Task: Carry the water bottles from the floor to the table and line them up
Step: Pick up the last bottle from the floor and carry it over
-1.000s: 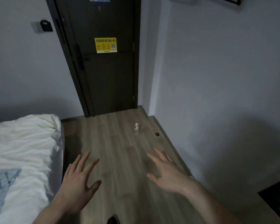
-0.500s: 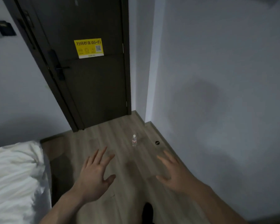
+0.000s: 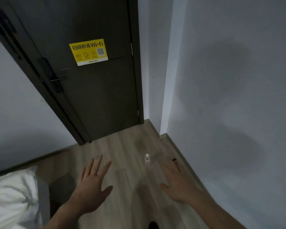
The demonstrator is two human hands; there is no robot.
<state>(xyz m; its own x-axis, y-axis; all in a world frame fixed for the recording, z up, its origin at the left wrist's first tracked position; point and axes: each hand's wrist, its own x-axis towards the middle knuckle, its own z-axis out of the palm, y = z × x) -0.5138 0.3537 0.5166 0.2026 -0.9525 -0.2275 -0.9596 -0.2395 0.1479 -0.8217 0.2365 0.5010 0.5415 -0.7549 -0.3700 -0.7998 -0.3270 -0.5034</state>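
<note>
head view: one upright water bottle (image 3: 147,159), two empty hands.

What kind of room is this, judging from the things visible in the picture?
Probably a hotel or guesthouse room. The dark door carries a yellow Wi-Fi sticker with a QR code and has an electronic-looking lock, and a bed with white linen stands close to it on the wooden floor.

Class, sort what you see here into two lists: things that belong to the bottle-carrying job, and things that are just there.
Belongs to the job:
water bottle, upright on the floor
left hand, open, holding nothing
right hand, open, holding nothing

Just there:
dark door with yellow Wi-Fi sticker
white bedding
small dark object by the skirting
</note>
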